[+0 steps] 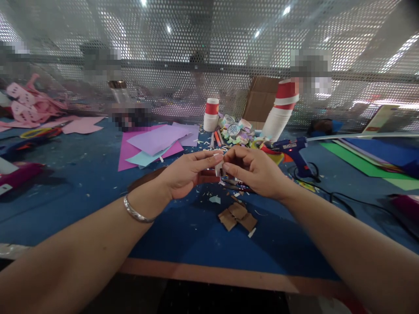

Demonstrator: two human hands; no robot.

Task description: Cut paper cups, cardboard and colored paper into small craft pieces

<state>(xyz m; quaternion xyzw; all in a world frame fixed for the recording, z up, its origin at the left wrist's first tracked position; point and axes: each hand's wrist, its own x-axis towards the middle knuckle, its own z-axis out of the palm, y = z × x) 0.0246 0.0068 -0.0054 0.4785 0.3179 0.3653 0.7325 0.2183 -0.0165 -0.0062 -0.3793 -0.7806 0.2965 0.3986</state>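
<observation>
Above the middle of the table, my left hand (pixel 186 172) pinches a small white piece, perhaps paper (pixel 218 163), between thumb and fingers. My right hand (pixel 252 168) meets it from the other side, thumb and fingertips closed at the piece's right edge. Much of the piece is covered by the fingers. Below the hands lie several brown cardboard pieces (pixel 238 210) and a pale blue paper scrap (pixel 214 199). Partly hidden under my right hand is a dark-handled tool, possibly scissors (pixel 234 184).
Purple and blue paper sheets (pixel 157 139) lie at the left. Behind my hands stand a short cup stack (pixel 211 114), a pile of paper cutouts (pixel 234 129) and a taller leaning cup stack (pixel 278 117). A blue glue gun (pixel 296 152) with its cord sits right, near green sheets (pixel 356 160).
</observation>
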